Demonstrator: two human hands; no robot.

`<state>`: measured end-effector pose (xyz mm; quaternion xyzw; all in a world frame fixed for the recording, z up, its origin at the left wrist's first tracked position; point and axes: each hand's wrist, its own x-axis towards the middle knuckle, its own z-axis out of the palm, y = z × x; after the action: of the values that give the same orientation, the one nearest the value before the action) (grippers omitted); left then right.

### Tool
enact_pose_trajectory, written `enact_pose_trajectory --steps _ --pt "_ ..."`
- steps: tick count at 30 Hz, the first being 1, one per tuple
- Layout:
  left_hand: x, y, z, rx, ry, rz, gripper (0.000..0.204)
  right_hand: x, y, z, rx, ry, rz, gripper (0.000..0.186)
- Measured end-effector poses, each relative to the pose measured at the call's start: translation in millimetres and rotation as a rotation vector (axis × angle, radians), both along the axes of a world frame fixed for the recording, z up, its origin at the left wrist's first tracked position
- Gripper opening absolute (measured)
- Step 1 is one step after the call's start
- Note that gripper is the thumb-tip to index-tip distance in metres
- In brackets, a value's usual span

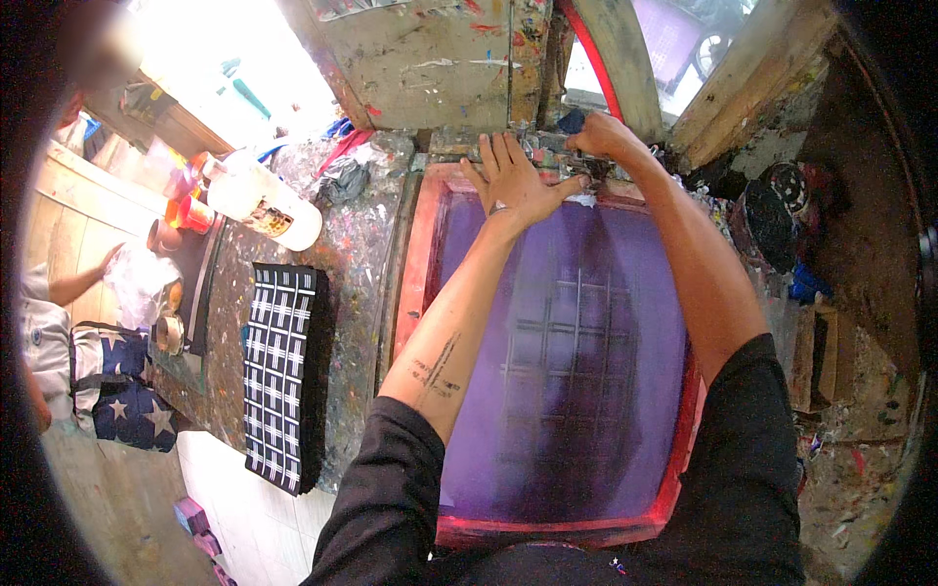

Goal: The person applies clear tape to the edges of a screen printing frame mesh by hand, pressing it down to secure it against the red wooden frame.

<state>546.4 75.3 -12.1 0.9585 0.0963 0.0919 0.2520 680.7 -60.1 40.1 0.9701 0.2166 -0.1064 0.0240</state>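
The right grip (606,137) is curled closed on a dark blue scrap (572,121), its material unclear; the left grip (508,190), holding nothing, spreads flat over the red-stained frame's (422,254) top rail. Below, toward six o'clock, stretches smooth purple mesh (596,342), partly hidden by the left forearm (440,352). From the left grip, folded checked cloth (278,376) lies at eight o'clock on the paint-crusted worktop (357,244), a plastic jug (264,205) at nine.
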Motion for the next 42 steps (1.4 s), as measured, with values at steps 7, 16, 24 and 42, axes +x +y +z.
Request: enact_pose_trajectory --steps 7,16,24,42 --pt "4.6 2.5 7.3 -0.033 0.055 -0.01 0.141 -11.0 35.8 -5.8 0.002 -0.139 -0.152 0.037" --pt "5.2 4.5 19.0 -0.048 0.16 -0.046 0.138 17.0 -43.7 -18.5 0.531 0.292 0.003 0.077" --pt "8.5 1.6 7.2 -0.03 0.156 -0.031 0.144 3.1 -1.5 -15.6 0.137 -0.02 -0.194 0.08" --pt "-1.3 -6.3 -0.2 0.058 -0.057 0.011 0.13 -7.0 -11.7 -61.0 0.489 -0.247 -0.199 0.047"
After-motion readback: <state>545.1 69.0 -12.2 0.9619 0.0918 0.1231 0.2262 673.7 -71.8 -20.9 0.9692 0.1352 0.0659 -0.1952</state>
